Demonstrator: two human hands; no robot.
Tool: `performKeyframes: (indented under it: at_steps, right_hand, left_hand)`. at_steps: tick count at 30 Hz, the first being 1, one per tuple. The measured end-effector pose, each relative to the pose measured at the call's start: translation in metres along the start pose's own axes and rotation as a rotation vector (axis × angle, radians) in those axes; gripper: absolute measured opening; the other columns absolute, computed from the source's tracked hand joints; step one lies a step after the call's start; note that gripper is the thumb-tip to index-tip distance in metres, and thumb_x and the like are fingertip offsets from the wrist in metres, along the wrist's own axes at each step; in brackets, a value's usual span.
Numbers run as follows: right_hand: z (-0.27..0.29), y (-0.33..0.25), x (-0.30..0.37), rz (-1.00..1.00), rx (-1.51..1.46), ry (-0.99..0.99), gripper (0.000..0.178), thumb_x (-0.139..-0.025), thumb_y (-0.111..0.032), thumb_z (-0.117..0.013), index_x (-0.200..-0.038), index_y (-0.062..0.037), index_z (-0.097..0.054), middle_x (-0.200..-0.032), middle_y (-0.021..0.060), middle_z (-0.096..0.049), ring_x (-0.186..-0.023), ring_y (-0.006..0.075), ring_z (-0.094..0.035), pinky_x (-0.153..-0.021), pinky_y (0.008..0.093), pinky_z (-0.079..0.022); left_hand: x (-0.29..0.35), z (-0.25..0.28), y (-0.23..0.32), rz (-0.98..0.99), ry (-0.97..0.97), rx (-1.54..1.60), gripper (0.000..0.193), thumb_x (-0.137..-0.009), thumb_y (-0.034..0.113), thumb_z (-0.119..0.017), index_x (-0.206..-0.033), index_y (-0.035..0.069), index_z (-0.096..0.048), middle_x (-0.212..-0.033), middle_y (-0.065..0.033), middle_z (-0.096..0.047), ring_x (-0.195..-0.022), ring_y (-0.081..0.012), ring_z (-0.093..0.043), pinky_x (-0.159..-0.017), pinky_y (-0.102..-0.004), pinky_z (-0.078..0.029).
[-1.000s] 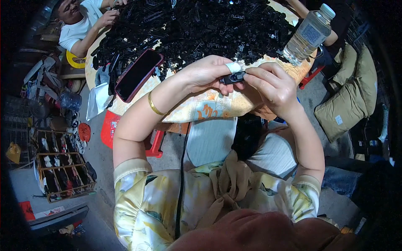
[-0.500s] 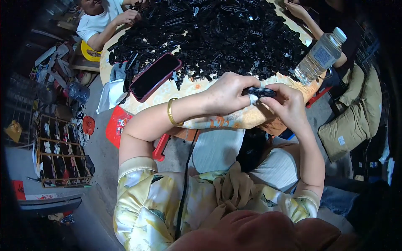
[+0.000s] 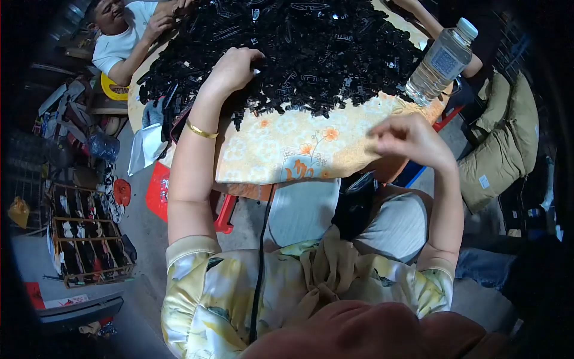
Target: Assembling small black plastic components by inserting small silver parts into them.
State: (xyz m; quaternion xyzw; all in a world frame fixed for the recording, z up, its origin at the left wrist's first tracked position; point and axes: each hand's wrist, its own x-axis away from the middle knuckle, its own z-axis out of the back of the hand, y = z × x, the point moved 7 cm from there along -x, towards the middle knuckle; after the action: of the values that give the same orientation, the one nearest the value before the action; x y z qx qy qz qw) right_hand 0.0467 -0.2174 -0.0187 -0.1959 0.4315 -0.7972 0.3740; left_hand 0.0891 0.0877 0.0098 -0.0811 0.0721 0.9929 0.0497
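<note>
My left hand (image 3: 233,69), with a gold bangle at the wrist, reaches into the near left part of a large heap of small black plastic pieces (image 3: 299,66). Its fingers point down and away, mostly hidden by the back of the hand; a bit of white shows at a fingertip. Over the table's front right edge hovers my right hand (image 3: 415,140), blurred at the fingertips. Thumb and fingers are apart there, and nothing shows between them. Below it, beside my lap, a dark bag or container (image 3: 356,203) holds something black and shiny.
A patterned tablecloth (image 3: 263,155) covers the round table. A clear water bottle (image 3: 442,63) stands at the right. My left forearm mostly covers a phone (image 3: 180,124). Another person (image 3: 122,39) sits at the far left; another's arm reaches in at the far right. Khaki cushions (image 3: 502,155) lie rightward.
My hands have separated. The left moved away and leftward to the heap; the right moved slightly down. The black piece between them is no longer visible in either hand.
</note>
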Motion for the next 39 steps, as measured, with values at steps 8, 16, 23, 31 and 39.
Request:
performKeyframes:
  at_steps: [8,16,23,31,39]
  right_hand:
    - [0.005,-0.005,-0.026,0.365,0.762,0.608,0.011,-0.076,-0.010,-0.065,-0.083,-0.0031,-0.061,-0.077,0.0094,-0.060,-0.068,0.0280,-0.059,-0.061,0.0337,-0.048]
    - [0.009,-0.004,-0.023,0.202,0.545,0.548,0.016,-0.073,-0.005,-0.067,-0.085,-0.0025,-0.057,-0.076,0.0081,-0.061,-0.070,0.0193,-0.061,-0.060,0.0281,-0.049]
    - [0.005,-0.036,-0.008,0.329,0.041,0.618,0.016,-0.069,0.002,-0.070,-0.083,-0.0001,-0.063,-0.083,0.0065,-0.061,-0.077,0.0148,-0.060,-0.067,0.0251,-0.049]
    - [-0.005,-0.062,0.007,0.590,0.496,0.670,0.017,-0.064,0.004,-0.068,-0.079,-0.0011,-0.064,-0.080,0.0089,-0.061,-0.071,0.0228,-0.058,-0.062,0.0310,-0.047]
    - [-0.008,-0.063,0.010,0.575,0.444,0.711,0.018,-0.067,0.005,-0.066,-0.084,0.0004,-0.063,-0.083,0.0101,-0.061,-0.071,0.0209,-0.059,-0.063,0.0282,-0.048]
  left_hand:
    - [0.015,0.035,0.031,-0.032,0.482,0.250,0.030,-0.077,0.008,-0.065,-0.106,0.002,-0.059,-0.092,-0.0129,-0.063,-0.083,-0.0205,-0.061,-0.076,-0.0286,-0.048]
    - [0.045,-0.036,0.134,0.072,-0.377,1.620,0.034,-0.079,-0.002,-0.060,-0.112,0.000,-0.052,-0.092,-0.0124,-0.063,-0.082,-0.0158,-0.064,-0.079,-0.0272,-0.054]
    - [0.050,-0.059,0.141,0.099,-0.478,1.674,0.030,-0.081,-0.003,-0.060,-0.109,-0.001,-0.050,-0.089,-0.0116,-0.064,-0.081,-0.0154,-0.065,-0.077,-0.0261,-0.055]
    - [0.048,-0.054,0.140,0.033,-0.365,1.617,0.028,-0.080,-0.003,-0.060,-0.107,0.000,-0.053,-0.101,-0.0124,-0.062,-0.085,-0.0159,-0.064,-0.078,-0.0271,-0.055]
    - [0.051,-0.046,0.144,0.017,-0.317,1.677,0.038,-0.080,0.000,-0.062,-0.115,0.000,-0.049,-0.106,-0.0105,-0.060,-0.089,-0.0159,-0.062,-0.080,-0.0301,-0.054]
